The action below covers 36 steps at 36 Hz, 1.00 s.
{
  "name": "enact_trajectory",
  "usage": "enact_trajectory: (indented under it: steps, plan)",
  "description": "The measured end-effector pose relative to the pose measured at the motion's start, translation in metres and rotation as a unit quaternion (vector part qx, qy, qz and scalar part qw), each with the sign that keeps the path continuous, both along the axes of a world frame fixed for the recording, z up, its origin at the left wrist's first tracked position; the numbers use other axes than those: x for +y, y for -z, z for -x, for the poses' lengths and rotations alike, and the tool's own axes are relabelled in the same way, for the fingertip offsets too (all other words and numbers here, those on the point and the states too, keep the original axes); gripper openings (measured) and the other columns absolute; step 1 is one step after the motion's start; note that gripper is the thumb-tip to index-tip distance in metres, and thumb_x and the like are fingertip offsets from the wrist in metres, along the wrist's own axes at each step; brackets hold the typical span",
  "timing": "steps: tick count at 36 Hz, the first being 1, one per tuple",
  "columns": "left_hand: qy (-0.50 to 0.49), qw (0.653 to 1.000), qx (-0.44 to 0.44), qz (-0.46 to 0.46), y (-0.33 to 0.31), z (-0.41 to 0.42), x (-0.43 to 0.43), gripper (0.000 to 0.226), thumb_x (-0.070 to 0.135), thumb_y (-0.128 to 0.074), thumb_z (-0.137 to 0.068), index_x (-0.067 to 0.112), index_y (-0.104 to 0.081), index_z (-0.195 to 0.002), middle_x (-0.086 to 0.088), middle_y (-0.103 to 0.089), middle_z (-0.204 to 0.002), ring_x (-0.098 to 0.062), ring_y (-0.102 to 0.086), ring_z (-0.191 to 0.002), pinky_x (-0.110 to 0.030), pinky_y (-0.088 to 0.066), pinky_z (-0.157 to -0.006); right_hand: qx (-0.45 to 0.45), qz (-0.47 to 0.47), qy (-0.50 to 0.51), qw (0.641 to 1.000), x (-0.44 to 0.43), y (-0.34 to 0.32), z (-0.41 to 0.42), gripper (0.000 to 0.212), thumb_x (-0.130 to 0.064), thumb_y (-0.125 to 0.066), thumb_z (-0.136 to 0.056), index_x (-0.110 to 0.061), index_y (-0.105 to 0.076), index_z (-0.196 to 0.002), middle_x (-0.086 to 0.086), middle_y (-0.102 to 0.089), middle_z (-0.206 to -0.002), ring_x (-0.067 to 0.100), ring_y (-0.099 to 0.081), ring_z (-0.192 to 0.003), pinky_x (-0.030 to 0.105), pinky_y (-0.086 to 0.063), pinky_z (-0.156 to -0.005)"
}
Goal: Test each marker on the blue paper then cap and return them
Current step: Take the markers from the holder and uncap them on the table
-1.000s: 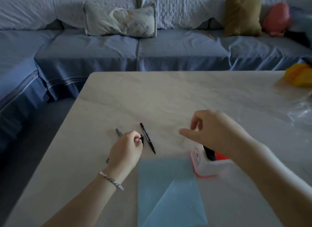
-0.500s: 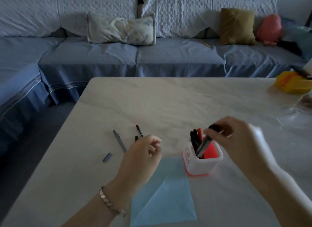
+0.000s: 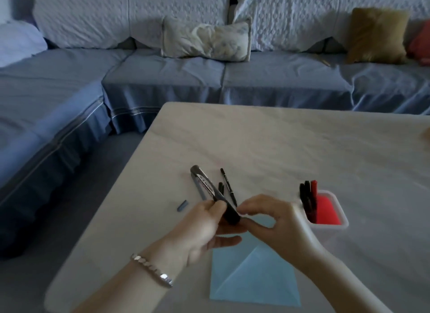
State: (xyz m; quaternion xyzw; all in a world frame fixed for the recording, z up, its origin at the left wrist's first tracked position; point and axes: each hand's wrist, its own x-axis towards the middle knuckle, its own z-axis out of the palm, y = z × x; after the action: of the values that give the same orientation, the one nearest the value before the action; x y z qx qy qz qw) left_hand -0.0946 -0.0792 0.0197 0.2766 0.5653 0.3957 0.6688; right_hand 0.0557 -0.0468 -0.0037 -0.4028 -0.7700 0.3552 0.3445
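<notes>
A thick black marker (image 3: 209, 189) with a grey label is held above the table by both hands. My left hand (image 3: 204, 228) grips its barrel; my right hand (image 3: 272, 222) pinches its black cap end. The blue paper (image 3: 256, 280) lies folded on the table below my hands. A white holder (image 3: 330, 219) with a red insert stands to the right, with several black and red markers (image 3: 308, 196) in it. On the table behind my hands lie a thin black pen (image 3: 226, 184), a grey pen (image 3: 200, 191) partly hidden, a small black cap (image 3: 220, 187) and a grey cap (image 3: 182, 205).
The pale table (image 3: 290, 145) has its left edge running diagonally close to my left arm. A blue-covered sofa (image 3: 162, 75) with cushions wraps around the far and left sides. A bracelet is on my left wrist.
My right hand drew a thick black marker out of the holder and brought it left. My left hand left the pens on the table and took hold of the marker's barrel.
</notes>
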Motion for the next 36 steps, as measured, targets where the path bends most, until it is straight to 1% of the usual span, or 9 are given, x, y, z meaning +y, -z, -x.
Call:
enact_trajectory:
  steps: [2,5,10,12,14,17,27,30,36]
  plan:
    - [0.0,0.997,0.075,-0.029,0.004,0.005,-0.001,0.025,0.013,-0.031,-0.099,0.007,-0.05,-0.084,-0.008,-0.057,-0.071,-0.01,-0.065,-0.051,-0.024,-0.055,-0.05,0.034,0.069,0.032,0.997,0.003,0.0,0.006,0.036,-0.008,-0.073,-0.073,-0.038,-0.064,-0.091,-0.022,-0.068,-0.086,-0.001,-0.063,-0.081,0.009,-0.047,-0.075]
    - [0.091,0.953,0.258,-0.132,0.01,0.014,-0.003,0.019,0.016,-0.034,-0.098,0.016,-0.044,-0.082,-0.002,-0.05,-0.068,-0.007,-0.059,-0.05,-0.026,-0.052,-0.056,0.168,0.285,0.047,0.942,0.015,-0.01,0.018,0.026,-0.018,-0.07,-0.076,-0.02,-0.061,-0.1,-0.003,-0.062,-0.081,0.007,-0.058,-0.074,0.016,-0.048,-0.069]
    - [0.196,0.818,0.466,-0.274,0.01,0.017,-0.007,0.017,0.022,-0.041,-0.095,0.016,-0.042,-0.08,0.006,-0.038,-0.061,-0.007,-0.034,-0.049,-0.02,-0.026,-0.049,0.536,0.512,0.102,0.664,0.034,-0.025,0.043,0.039,-0.036,-0.055,-0.088,-0.013,-0.046,-0.057,-0.001,-0.048,-0.048,0.014,-0.054,-0.05,0.026,-0.047,-0.071]
    - [0.188,0.79,0.509,-0.286,0.008,0.013,-0.007,0.025,0.031,-0.042,-0.096,0.022,-0.035,-0.074,0.007,-0.037,-0.066,-0.006,-0.037,-0.055,-0.023,-0.026,-0.052,0.577,0.521,0.134,0.615,0.039,-0.026,0.052,0.052,-0.037,-0.053,-0.09,-0.017,-0.035,-0.045,-0.006,-0.031,-0.037,0.008,-0.038,-0.033,0.019,-0.039,-0.051]
    - [0.183,0.773,0.537,-0.286,0.009,0.012,-0.006,0.026,0.038,-0.037,-0.096,0.019,-0.035,-0.079,0.006,-0.039,-0.071,-0.014,-0.044,-0.063,-0.027,-0.023,-0.056,0.574,0.515,0.15,0.619,0.042,-0.026,0.057,0.059,-0.035,-0.051,-0.091,-0.019,-0.027,-0.039,-0.007,-0.021,-0.035,0.007,-0.021,-0.027,0.016,-0.022,-0.034]
    - [0.187,0.765,0.552,-0.275,0.01,0.012,-0.006,0.029,0.041,-0.033,-0.096,0.017,-0.036,-0.082,0.001,-0.045,-0.075,-0.027,-0.054,-0.075,-0.031,-0.028,-0.058,0.56,0.516,0.161,0.628,0.048,-0.023,0.06,0.061,-0.03,-0.05,-0.09,-0.02,-0.021,-0.038,-0.007,-0.017,-0.033,0.008,-0.015,-0.025,0.014,-0.013,-0.03]
    - [0.168,0.886,0.395,-0.173,-0.004,0.028,-0.009,0.036,0.038,-0.036,-0.097,0.018,-0.041,-0.067,0.0,-0.056,-0.052,-0.008,-0.051,-0.039,-0.022,-0.043,-0.049,0.531,0.566,0.142,0.615,0.059,-0.019,0.084,0.059,-0.014,-0.043,-0.088,-0.02,-0.02,-0.034,-0.006,-0.015,-0.029,0.01,-0.014,-0.021,0.011,-0.01,-0.028]
    - [0.124,0.916,0.348,-0.156,-0.009,0.033,-0.007,0.036,0.034,-0.037,-0.097,0.011,-0.042,-0.07,-0.002,-0.053,-0.054,-0.009,-0.052,-0.037,-0.022,-0.044,-0.043,0.515,0.56,0.108,0.64,0.063,-0.018,0.1,0.059,-0.012,-0.042,-0.088,-0.019,-0.023,-0.032,-0.006,-0.016,-0.029,0.01,-0.014,-0.02,0.01,-0.01,-0.029]
    - [0.108,0.987,0.084,-0.079,-0.016,0.064,-0.045,0.035,0.027,-0.035,-0.097,0.009,-0.04,-0.068,0.004,-0.04,-0.045,-0.016,-0.053,-0.037,-0.023,-0.046,-0.039,0.594,0.45,0.189,0.64,0.115,-0.022,0.039,0.038,-0.012,-0.044,-0.06,-0.017,-0.023,-0.028,-0.005,-0.02,-0.026,0.01,-0.019,-0.022,0.011,-0.016,-0.033]
